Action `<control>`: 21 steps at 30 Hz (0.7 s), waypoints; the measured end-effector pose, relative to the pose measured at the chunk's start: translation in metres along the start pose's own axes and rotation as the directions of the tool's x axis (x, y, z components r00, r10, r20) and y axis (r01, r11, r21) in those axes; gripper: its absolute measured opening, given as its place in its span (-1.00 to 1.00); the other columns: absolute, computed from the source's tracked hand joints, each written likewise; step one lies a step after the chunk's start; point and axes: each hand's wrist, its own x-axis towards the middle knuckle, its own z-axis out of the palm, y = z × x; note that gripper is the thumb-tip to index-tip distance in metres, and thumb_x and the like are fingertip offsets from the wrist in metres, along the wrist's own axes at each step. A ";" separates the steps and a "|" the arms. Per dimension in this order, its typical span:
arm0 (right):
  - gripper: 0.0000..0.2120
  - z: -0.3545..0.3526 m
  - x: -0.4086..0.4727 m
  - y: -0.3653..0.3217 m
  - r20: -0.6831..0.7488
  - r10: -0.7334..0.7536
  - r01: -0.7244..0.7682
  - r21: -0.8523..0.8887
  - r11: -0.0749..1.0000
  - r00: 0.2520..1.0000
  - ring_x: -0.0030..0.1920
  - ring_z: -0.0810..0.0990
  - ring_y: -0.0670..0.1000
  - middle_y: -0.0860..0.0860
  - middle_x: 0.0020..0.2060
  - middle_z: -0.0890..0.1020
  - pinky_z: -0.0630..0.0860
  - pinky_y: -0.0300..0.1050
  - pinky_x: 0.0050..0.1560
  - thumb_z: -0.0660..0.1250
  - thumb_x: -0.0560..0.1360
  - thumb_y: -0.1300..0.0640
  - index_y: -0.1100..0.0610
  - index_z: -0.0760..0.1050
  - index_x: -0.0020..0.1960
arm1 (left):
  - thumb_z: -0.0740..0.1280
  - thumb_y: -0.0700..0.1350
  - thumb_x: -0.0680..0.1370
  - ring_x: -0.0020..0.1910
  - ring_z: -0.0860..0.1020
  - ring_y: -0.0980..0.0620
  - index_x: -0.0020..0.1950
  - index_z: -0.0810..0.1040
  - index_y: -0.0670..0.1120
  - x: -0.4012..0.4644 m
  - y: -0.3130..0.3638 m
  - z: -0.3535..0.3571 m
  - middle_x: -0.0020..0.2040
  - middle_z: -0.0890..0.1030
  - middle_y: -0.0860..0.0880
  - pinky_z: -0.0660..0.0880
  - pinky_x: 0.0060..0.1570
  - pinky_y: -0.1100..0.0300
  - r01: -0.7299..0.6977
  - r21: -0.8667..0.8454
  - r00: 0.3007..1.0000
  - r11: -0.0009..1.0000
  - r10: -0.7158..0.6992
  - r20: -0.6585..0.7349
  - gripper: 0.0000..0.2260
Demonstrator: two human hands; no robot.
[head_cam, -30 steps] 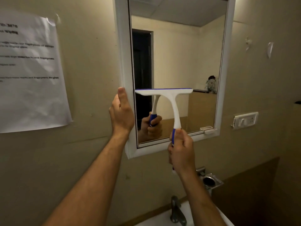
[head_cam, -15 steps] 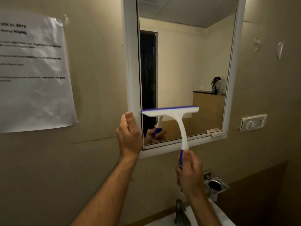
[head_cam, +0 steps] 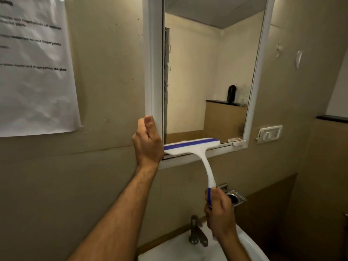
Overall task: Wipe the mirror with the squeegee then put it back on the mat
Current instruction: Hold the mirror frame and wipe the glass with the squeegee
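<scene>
- Nearest, a white basin (head_cam: 250,243) and its tap (head_cam: 196,232) sat below the arms.
- Above them, the right hand (head_cam: 219,213) was curled tight round the blue handle of the squeegee (head_cam: 195,149).
- Further on, the left hand (head_cam: 147,143) gripped the frame's left edge, thumb up.
- Farthest, the squeegee's blade lay along the bottom edge of the mirror (head_cam: 207,72).
</scene>
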 end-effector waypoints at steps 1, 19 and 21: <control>-0.62 -0.002 0.004 -0.007 -0.002 -0.029 0.029 0.003 1.000 1.000 -0.53 0.30 -0.08 0.02 -0.48 0.36 0.27 -0.20 -0.54 0.09 0.50 -0.14 0.18 0.42 -0.15 | 0.00 0.07 0.65 -0.48 0.37 0.20 -0.15 0.42 -0.15 0.001 0.000 0.000 -0.43 0.37 0.08 0.18 -0.49 0.31 -0.008 0.005 1.000 1.000 0.008 0.003 -0.62; -0.64 -0.020 0.031 -0.024 -0.029 -0.120 0.120 -0.019 0.993 0.992 -0.54 0.32 -0.12 0.02 -0.46 0.37 0.30 -0.25 -0.54 0.03 0.59 -0.11 0.14 0.40 -0.14 | -0.04 0.16 0.65 -0.36 0.34 0.19 -0.03 0.36 -0.09 0.025 0.035 -0.009 -0.29 0.40 0.06 0.25 -0.40 0.35 0.022 0.057 0.991 0.998 -0.029 0.130 -0.63; -0.66 -0.022 0.044 -0.038 -0.054 -0.145 0.142 -0.051 0.988 0.988 -0.52 0.32 -0.10 0.01 -0.45 0.38 0.30 -0.22 -0.52 0.02 0.61 -0.08 0.12 0.40 -0.14 | -0.01 0.17 0.65 -0.35 0.34 0.17 0.00 0.32 -0.08 0.040 0.051 -0.004 -0.23 0.42 0.02 0.24 -0.43 0.42 0.005 0.037 0.992 0.999 -0.010 0.123 -0.66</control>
